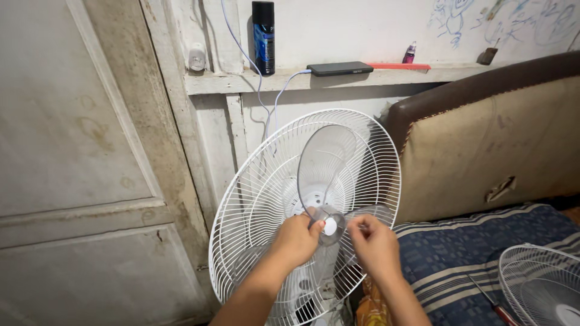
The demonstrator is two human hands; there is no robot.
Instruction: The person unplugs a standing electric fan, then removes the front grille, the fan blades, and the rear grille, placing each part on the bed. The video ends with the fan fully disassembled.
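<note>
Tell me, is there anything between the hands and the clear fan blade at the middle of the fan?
Nothing visible. The left hand and right hand already touch the hub of the clear fan blade, which sits in front of the white rear grille.

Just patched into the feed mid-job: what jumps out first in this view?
Centre frame, the fan's white rear grille stands tilted against the wall, with a clear blade assembly at its hub. The left hand and right hand both pinch at that hub. At lower right, a second grille lies on the striped blue bedding, beside a screwdriver.
</note>
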